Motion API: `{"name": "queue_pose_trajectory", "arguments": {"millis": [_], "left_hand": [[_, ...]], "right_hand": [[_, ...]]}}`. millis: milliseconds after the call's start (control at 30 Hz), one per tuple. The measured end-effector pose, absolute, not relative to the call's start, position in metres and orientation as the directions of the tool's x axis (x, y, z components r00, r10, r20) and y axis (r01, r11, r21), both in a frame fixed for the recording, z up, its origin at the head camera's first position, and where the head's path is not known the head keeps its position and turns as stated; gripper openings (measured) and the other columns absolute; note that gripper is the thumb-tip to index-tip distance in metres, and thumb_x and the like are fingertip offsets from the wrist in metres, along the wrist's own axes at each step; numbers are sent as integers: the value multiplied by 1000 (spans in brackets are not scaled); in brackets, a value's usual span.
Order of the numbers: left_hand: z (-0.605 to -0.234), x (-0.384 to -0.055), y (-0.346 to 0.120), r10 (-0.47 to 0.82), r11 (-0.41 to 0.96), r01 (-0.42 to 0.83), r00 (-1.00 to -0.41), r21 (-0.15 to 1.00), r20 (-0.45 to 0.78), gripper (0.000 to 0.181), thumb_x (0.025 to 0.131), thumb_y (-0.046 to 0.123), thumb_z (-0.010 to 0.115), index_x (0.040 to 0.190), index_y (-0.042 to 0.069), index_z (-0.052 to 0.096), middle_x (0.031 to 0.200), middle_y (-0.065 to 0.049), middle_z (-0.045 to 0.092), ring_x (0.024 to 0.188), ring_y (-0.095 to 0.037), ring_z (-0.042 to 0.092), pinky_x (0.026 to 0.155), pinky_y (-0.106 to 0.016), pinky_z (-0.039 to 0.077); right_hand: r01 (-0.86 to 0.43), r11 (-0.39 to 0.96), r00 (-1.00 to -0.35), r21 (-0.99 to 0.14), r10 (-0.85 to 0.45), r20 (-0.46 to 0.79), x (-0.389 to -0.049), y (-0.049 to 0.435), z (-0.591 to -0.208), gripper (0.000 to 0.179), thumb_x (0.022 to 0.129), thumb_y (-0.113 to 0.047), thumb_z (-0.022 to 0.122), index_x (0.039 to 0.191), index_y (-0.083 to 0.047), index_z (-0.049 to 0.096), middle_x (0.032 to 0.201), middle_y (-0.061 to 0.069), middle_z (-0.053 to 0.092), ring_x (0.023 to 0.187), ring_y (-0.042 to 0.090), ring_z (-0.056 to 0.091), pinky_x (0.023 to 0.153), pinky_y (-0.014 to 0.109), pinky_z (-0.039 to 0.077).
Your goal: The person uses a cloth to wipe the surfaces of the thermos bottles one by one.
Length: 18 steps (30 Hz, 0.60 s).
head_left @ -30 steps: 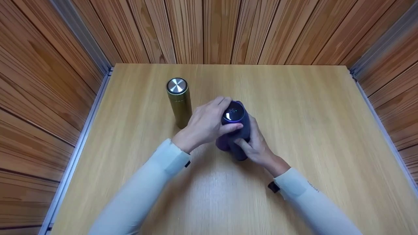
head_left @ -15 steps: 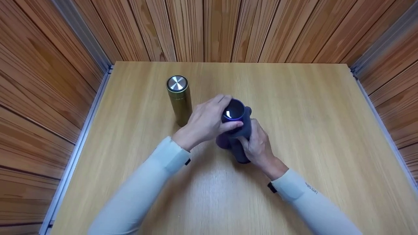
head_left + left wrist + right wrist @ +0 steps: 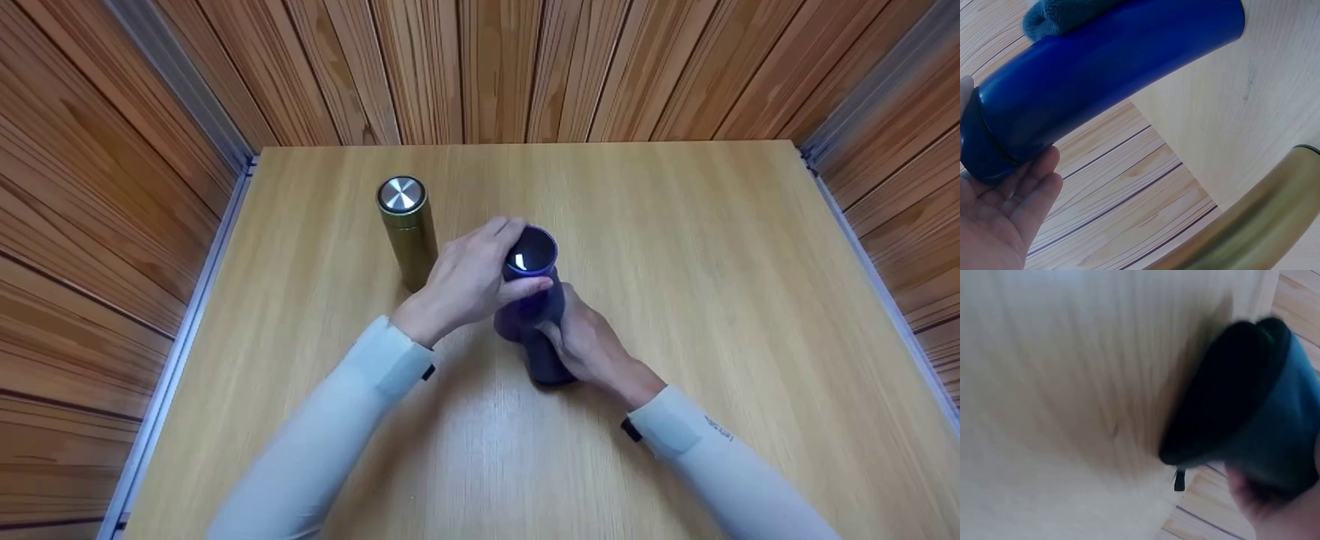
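A blue thermos bottle (image 3: 1112, 73) with a dark, glossy round lid (image 3: 531, 251) stands near the table's middle. My left hand (image 3: 469, 281) grips it at the lid end, fingers behind and thumb in front. In the left wrist view, that hand's fingers curl around the lid. My right hand (image 3: 596, 341) holds a dark blue-grey cloth (image 3: 550, 367) against the bottle's right side, below the lid. The cloth (image 3: 1280, 422) hangs folded, with a small dark tag, in the right wrist view. Its fuzzy edge (image 3: 1061, 19) touches the bottle in the left wrist view.
A gold thermos bottle (image 3: 412, 244) with a shiny silver-topped lid stands upright just left of my left hand. The light wooden table (image 3: 697, 247) is bordered by wood-panelled walls (image 3: 495, 67) and grey metal rails (image 3: 180, 330) at the sides.
My right hand and the cloth have moved down the bottle from near its lid. Faint digits seen on the lid earlier no longer show. My left hand keeps its grip.
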<state>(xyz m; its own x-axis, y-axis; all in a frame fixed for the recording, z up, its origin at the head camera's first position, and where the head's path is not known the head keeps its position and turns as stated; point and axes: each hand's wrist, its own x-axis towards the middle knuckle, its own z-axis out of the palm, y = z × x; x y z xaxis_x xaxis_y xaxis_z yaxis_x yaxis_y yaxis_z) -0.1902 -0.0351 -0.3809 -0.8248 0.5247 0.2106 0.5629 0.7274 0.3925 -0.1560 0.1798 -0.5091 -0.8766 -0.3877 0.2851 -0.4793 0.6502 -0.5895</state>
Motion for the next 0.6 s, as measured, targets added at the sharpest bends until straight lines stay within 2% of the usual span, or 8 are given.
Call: {"name": "queue_pose_trajectory", "arguments": {"millis": [100,200,433,500,600], "left_hand": [[-380,-191,-36,522,732,556,-829,395,200,79,91,64,66,146,9,51,117,-3,60,92,-16,60,78,-34,55],[-381,-190,-36,515,736,540,-838,409,179,81,90,65,65,148,10,49,118,-3,60,92,-17,59,79,-34,54],[-381,-190,-37,510,741,536,-841,404,181,81,91,65,65,149,10,49,121,-3,60,95,-18,60,83,-34,55],[-381,-190,-36,514,742,538,-840,399,176,82,92,65,64,150,9,48,122,-4,60,96,-18,60,85,-35,55],[-380,-191,-35,517,744,535,-840,401,161,83,92,65,63,151,9,47,124,-5,59,99,-18,60,87,-35,55]], "right_hand": [[-460,631,-873,-625,-448,191,-161,184,-508,56,106,-26,57,151,-2,32,138,20,57,120,30,60,101,51,48],[-444,594,-873,-671,-457,173,-164,187,-509,56,106,-28,57,151,-4,34,139,19,57,121,29,60,103,51,46],[-446,548,-892,-707,-333,305,-163,185,-501,31,106,-19,55,132,-2,52,112,17,67,97,28,64,87,49,51],[-444,545,-896,-711,-270,352,-162,183,-496,32,108,-27,50,127,-2,56,105,16,67,92,29,64,84,49,51],[-427,517,-902,-742,-187,389,-162,179,-488,48,108,-44,45,124,-2,59,103,15,69,93,29,65,83,49,51]]}}
